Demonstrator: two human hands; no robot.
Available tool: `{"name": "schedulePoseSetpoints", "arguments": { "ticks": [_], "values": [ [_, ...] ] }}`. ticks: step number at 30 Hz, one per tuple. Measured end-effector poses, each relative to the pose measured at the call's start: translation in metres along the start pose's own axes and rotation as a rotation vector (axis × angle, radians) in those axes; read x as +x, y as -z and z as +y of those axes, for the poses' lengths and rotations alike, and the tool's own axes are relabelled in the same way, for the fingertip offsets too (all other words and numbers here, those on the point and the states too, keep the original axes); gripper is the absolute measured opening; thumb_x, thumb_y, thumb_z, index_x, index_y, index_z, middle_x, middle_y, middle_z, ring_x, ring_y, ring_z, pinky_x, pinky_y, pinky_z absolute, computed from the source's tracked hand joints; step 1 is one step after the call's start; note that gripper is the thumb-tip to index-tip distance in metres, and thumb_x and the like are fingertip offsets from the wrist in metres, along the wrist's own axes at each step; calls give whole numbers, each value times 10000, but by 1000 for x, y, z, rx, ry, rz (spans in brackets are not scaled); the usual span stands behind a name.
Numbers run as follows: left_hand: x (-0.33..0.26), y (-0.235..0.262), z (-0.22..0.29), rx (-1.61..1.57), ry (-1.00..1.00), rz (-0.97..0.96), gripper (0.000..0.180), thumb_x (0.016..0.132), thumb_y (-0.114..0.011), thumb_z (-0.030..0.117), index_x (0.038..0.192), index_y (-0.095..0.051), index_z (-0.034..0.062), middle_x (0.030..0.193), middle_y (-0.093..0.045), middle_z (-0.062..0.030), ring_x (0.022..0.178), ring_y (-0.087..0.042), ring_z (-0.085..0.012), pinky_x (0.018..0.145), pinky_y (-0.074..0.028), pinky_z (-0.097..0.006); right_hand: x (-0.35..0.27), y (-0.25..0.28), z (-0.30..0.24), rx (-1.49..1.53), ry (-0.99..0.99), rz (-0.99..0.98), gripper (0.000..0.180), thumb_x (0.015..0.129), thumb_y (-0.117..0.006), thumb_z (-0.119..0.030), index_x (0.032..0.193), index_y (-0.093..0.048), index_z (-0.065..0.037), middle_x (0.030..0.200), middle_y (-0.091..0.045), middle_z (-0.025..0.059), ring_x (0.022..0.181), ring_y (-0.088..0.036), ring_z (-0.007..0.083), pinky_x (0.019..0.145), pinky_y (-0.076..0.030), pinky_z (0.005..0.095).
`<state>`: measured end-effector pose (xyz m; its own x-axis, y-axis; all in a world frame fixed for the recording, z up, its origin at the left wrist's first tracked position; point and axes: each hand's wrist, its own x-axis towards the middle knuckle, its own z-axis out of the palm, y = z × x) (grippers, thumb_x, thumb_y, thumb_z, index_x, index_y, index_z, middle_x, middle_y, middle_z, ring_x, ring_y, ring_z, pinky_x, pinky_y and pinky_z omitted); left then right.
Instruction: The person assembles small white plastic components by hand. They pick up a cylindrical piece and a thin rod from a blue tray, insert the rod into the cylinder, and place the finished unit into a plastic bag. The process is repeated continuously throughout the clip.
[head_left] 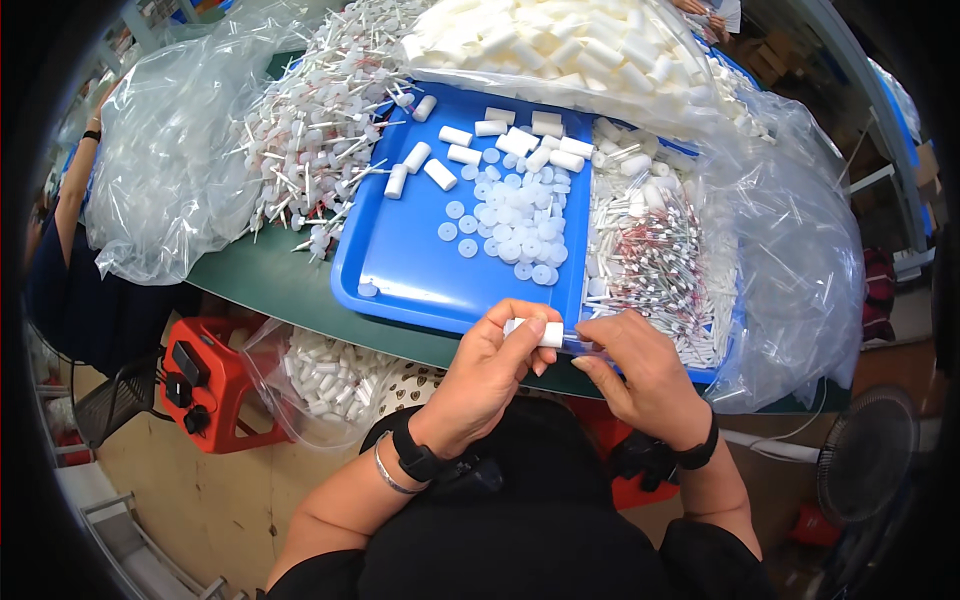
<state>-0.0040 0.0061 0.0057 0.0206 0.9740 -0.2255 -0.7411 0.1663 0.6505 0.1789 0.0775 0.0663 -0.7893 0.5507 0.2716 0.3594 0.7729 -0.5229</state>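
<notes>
My left hand point(487, 355) pinches a white foam-like cylinder point(545, 332) between thumb and fingers, just past the near edge of the blue tray point(390, 265). Close to the cylinder's right end is my right hand point(640, 365), its thumb and index finger bent together; whatever lies between them is too small to make out. In the tray, several loose white cylinders point(439, 174) lie toward the back. A heap of translucent round discs point(520, 225) spreads over the tray's right half, and one disc point(368, 290) sits alone in the near left corner.
Left of the tray is a pile of white-stemmed parts with discs point(310, 130). A large bag of white cylinders point(570, 45) stands behind. Thin wired parts point(655, 250) fill the right tray. Below left are a red stool point(215, 385) and a bag point(335, 375); another person's arm point(75, 190) shows far left.
</notes>
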Motion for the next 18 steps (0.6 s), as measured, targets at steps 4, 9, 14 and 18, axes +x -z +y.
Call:
{"name": "schedulePoseSetpoints", "arguments": {
  "ticks": [4, 9, 14, 18],
  "values": [
    [-3, 3, -9, 301, -238, 26, 170, 1041, -543, 152, 1153, -579, 30, 1045, -594, -31, 846, -565, -68, 764, -469, -217, -5, -24, 0, 245, -220, 75, 284, 864, -717, -39, 1119, -603, 11, 952, -636, 164, 823, -649, 346, 710, -526, 401],
    [-8, 6, -8, 574, -408, -142, 321, 984, -552, 57, 1302, -549, 17, 1327, -509, -86, 1154, -549, -166, 998, -445, -305, -2, -30, 3, 187, -2, 4, 284, 884, -686, -21, 1150, -594, 17, 997, -652, 175, 849, -666, 360, 717, -539, 411],
    [-6, 12, -12, 434, -337, -286, 506, 951, -558, 18, 1449, -463, 21, 1572, -365, -150, 1421, -404, -251, 1142, -364, -381, 1, -47, 2, 212, 92, 36, 320, 886, -672, -20, 1188, -577, 24, 1027, -658, 195, 861, -668, 364, 682, -541, 416],
    [-8, 6, -1, 91, -95, -219, 578, 987, -497, 120, 1530, -329, 12, 1598, -318, -156, 1463, -349, -283, 1183, -316, -427, 8, -57, 0, 147, 67, 54, 325, 901, -670, -39, 1203, -562, 14, 1009, -651, 176, 831, -674, 348, 634, -539, 392]
  ]
}}
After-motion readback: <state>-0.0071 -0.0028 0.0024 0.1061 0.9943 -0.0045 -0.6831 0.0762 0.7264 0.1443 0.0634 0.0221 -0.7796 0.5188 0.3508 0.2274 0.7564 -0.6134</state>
